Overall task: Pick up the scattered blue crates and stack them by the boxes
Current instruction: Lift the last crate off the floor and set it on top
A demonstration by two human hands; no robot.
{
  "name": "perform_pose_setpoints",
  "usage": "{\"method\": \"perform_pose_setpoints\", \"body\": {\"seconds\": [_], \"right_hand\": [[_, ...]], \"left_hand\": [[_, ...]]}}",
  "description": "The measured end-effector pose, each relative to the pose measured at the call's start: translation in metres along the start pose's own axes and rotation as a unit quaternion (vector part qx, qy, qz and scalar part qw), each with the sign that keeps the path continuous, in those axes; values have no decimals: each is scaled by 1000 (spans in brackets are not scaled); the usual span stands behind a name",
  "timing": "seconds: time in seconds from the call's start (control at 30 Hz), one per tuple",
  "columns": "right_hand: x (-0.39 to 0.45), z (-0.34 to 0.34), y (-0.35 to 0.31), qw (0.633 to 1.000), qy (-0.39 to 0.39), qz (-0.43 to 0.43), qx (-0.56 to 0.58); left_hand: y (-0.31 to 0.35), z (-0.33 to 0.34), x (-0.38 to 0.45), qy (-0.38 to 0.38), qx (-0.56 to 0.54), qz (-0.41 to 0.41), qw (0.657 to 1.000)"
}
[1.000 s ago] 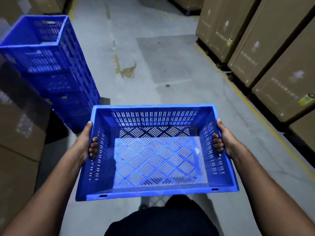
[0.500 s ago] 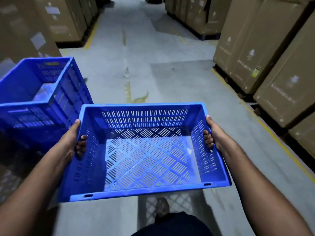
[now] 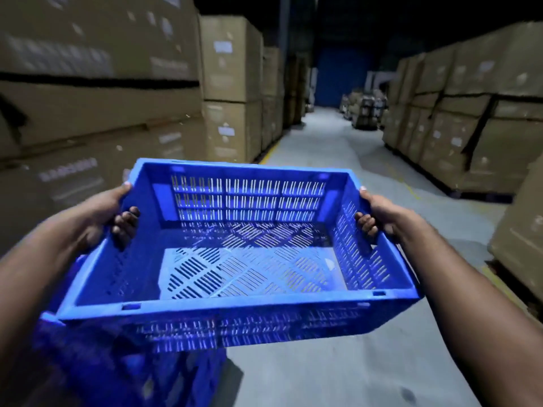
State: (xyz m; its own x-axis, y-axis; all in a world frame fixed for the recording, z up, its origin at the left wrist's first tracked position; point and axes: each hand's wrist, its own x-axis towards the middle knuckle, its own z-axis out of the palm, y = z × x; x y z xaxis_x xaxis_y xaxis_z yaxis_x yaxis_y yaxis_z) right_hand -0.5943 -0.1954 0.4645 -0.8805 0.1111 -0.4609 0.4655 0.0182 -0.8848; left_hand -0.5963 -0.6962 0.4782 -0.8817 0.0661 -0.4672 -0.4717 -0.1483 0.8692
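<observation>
A crate (image 3: 235, 254) is held level over a warehouse aisle, nothing seen inside it.

Its short ends are gripped by the left hand (image 3: 101, 218) and right hand (image 3: 379, 214), fingers curled through the handle slots; its long axis runs left to right. A blurred stack (image 3: 123, 374) lies partly hidden beneath, near left. Boxes (image 3: 97, 92) line both sides.

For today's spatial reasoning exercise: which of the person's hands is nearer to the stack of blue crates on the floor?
Left. The left hand grips the held crate directly above the stack; the right hand grips the opposite side, away from it.
</observation>
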Motion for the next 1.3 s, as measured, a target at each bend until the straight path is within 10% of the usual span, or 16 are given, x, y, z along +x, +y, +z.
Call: {"method": "perform_pose_setpoints", "body": {"seconds": [0.5,0.8,1.07,1.2,1.3], "right_hand": [[343,279,-231,945,-245,-23,-215],[422,485,-271,839,-444,-58,-309],[452,570,-222,767,-515,-81,-373],[446,575,-207,791,-461,-172,-364],[435,565,-213,720,-361,-345,-482]], "left_hand": [[78,-138,89,254,-196,61,945],[43,-159,64,464,-276,139,830],[1,-154,69,638,-147,33,755],[-18,-143,75,736,-53,-2,675],[-10,-129,70,754,127,-106,635]]}}
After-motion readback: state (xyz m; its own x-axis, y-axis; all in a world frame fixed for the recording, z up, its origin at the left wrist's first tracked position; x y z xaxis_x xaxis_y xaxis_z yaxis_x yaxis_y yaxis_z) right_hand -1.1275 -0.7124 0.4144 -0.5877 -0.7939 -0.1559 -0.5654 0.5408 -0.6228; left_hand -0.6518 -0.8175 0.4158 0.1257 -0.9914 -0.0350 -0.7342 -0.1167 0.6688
